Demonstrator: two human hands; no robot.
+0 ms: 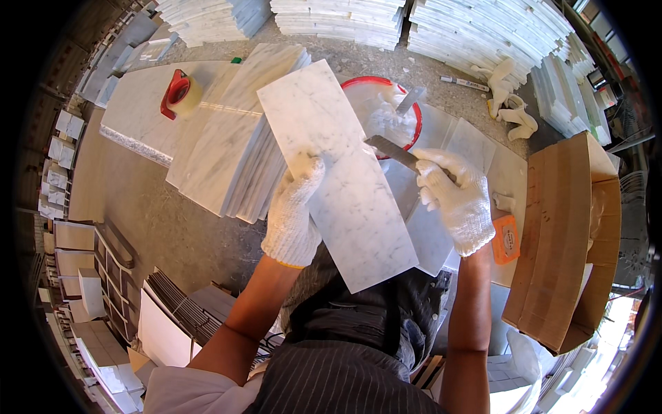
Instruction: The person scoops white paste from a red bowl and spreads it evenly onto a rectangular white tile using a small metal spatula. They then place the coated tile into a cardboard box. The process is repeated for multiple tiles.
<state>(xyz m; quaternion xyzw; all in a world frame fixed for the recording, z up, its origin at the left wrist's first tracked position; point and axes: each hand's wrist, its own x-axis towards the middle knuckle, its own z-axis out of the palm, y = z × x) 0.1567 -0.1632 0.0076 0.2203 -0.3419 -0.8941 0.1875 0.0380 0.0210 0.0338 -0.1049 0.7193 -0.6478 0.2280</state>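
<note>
My left hand (293, 207), in a white knitted glove, is closed on the left long edge of a rectangular white marble tile (358, 200) with grey veining, its thumb lying on the face. The tile slants across the middle, above my lap. In my gloved right hand (455, 196) is a putty knife (394, 152), its grey blade pointing left to the tile's right edge. Whether the blade touches the tile I cannot tell. Just beyond it stands a red-rimmed tub (419, 124) of white paste (383, 114), with another flat blade (412, 101) stuck in it.
A stack of marble tiles (221, 159) stands to the left, with a red tape dispenser (178, 95) behind. On the right are an orange box (505, 240) and an open cardboard carton (552, 241). Spare gloves (514, 114) and a marker (464, 83) lie far right, before piled slabs (483, 34).
</note>
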